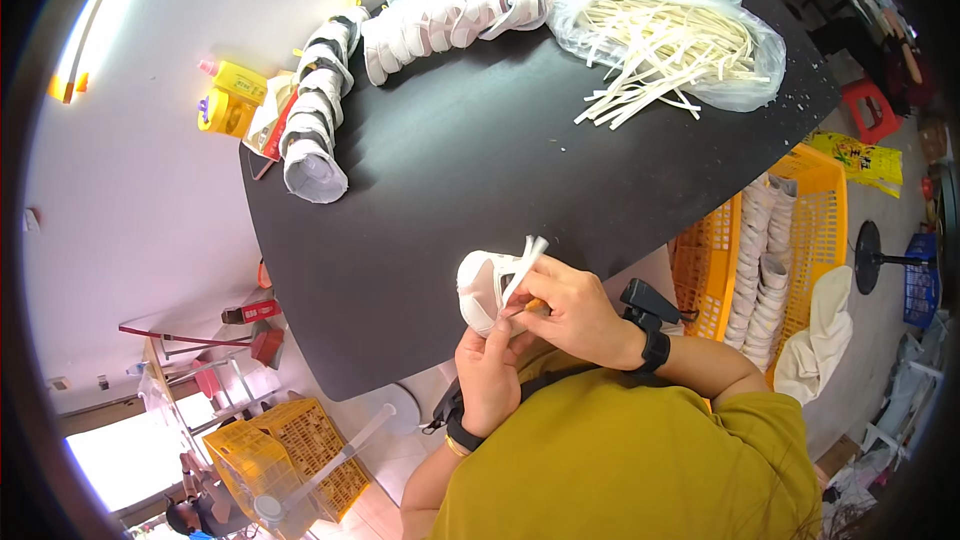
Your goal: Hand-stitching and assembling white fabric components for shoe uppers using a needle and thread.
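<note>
Over the table's near edge: a small shoe [477,283], pale pink and white, held between two hands; 12 o'clock points away from the person, all hours counted around this shoe.
Left hand [487,380]: at 6 o'clock, coming up from below, thumb and fingers pinching the shoe's near edge, so the shoe sits just beyond the fingertips.
Right hand [575,312]: at 3 to 4 o'clock, fingers bent in against the shoe's right side, beside the strip; whether they nip strip or shoe, or are pressed together, I cannot tell.
White strip [530,256]: at the shoe's right side, its free end standing out toward 1 o'clock, above the right forefinger.
Black table [430,170]: dark top, spreading from 9 round to 2 o'clock.
Nested shoes: one row [435,32] at 12 o'clock, a shorter row [318,115] between 10 and 11, both well apart from the hands.
Plastic bag [765,78]: at 1 o'clock near the far right corner, cream strips [680,40] spilling from it onto the tabletop.
Yellow bottles [233,95]: at 10 o'clock, past the shorter row.
Orange crate [820,230]: at 3 o'clock, beside the table, with stacked shoes [765,285] inside.
</note>
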`<state>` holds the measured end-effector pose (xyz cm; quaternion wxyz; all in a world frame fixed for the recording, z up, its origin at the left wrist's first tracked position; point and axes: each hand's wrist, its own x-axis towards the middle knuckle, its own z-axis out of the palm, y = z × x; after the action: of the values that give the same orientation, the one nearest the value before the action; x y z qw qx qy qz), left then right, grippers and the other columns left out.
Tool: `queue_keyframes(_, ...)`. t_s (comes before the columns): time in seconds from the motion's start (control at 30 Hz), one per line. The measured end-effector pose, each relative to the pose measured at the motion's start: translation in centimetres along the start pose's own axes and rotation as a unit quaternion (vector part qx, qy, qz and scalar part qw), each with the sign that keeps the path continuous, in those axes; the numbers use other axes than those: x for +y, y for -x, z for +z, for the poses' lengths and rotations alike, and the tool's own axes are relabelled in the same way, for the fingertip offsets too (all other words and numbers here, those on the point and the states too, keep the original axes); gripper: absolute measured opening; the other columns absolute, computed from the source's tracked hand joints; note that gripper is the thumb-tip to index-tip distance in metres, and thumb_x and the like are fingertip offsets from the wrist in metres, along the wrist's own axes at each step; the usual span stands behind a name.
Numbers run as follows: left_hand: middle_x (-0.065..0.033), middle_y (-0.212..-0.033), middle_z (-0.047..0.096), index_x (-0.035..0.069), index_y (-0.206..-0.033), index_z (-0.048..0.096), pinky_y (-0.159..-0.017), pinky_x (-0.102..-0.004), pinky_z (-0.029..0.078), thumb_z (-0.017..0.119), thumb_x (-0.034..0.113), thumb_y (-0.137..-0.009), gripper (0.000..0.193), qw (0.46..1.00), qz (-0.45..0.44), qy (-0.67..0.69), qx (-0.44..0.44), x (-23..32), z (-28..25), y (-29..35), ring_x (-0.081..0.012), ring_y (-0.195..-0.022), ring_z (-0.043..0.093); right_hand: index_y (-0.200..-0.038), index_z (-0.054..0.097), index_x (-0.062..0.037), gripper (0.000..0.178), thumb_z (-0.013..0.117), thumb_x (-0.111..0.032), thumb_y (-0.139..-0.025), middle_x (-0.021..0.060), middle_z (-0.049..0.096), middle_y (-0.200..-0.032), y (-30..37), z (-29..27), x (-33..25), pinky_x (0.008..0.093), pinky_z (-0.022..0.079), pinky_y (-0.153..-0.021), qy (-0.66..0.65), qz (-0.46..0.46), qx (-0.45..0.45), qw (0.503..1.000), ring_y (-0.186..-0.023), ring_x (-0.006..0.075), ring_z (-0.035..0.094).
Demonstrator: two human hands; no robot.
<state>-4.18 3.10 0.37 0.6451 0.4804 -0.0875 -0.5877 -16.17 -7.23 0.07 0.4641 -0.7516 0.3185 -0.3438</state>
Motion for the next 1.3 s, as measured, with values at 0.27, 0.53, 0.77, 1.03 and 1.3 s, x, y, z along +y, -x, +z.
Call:
queue_keyframes(0.27,-0.0088,-0.118,0.065,-0.001,-0.121,0.060,-0.091,-0.0357,0.054,0.055,0.010,-0.100,0.024,0.997,0.064,-0.028,0.025,-0.7,-0.4,-0.4,-0.0179,-0.105,0.064,-0.091,0.067,-0.0039,0.014,0.074,-0.010,-0.081,0.0075,0.063,-0.093,-0.3,0.8,0.0,0.0295,0.054,-0.064,-0.014,-0.016,0.033,0.999,-0.072,0.0233,0.066)
queue_keyframes(0.53,-0.0097,-0.128,0.060,0.003,-0.131,0.052,-0.095,-0.0401,0.052,0.055,0.012,-0.099,0.033,0.998,0.033,-0.007,0.048,-1.0,-0.3,0.1,-0.0207,-0.115,0.060,-0.087,0.060,-0.0028,0.018,0.073,-0.015,-0.083,0.0106,0.064,-0.081,-1.2,1.2,-0.2,0.0349,0.052,-0.064,-0.070,0.109,0.020,0.991,-0.071,0.0261,0.064)
queue_keyframes(0.77,-0.0086,-0.128,0.059,0.006,-0.132,0.051,-0.096,-0.0411,0.051,0.056,0.014,-0.099,0.034,0.998,-0.003,0.017,0.060,-0.5,-0.3,0.3,-0.0216,-0.117,0.058,-0.088,0.064,-0.0038,0.018,0.075,-0.015,-0.082,0.0092,0.064,-0.086,-0.2,1.2,-0.1,0.0323,0.053,-0.065,-0.073,0.099,-0.004,0.992,-0.073,0.0229,0.066)
queue_keyframes(1.03,-0.0094,-0.120,0.063,0.002,-0.128,0.054,-0.092,-0.0342,0.053,0.058,0.011,-0.098,0.031,0.997,0.055,-0.009,0.049,-0.8,-1.5,0.8,-0.0204,-0.110,0.062,-0.097,0.070,-0.0053,0.020,0.076,-0.009,-0.078,0.0065,0.061,-0.095,0.5,1.4,-0.2,0.0301,0.056,-0.068,-0.135,0.067,-0.030,0.988,-0.078,0.0212,0.067)
queue_keyframes(1.3,-0.0103,-0.116,0.066,0.001,-0.119,0.063,-0.091,-0.0306,0.054,0.060,0.003,-0.095,0.024,0.984,0.099,-0.130,0.077,-1.2,-1.4,0.8,-0.0185,-0.105,0.064,-0.084,0.064,-0.0056,0.014,0.075,-0.013,-0.079,0.0053,0.057,-0.091,0.3,1.1,-1.2,0.0336,0.054,-0.061,0.000,-0.003,-0.003,1.000,-0.071,0.0239,0.067)
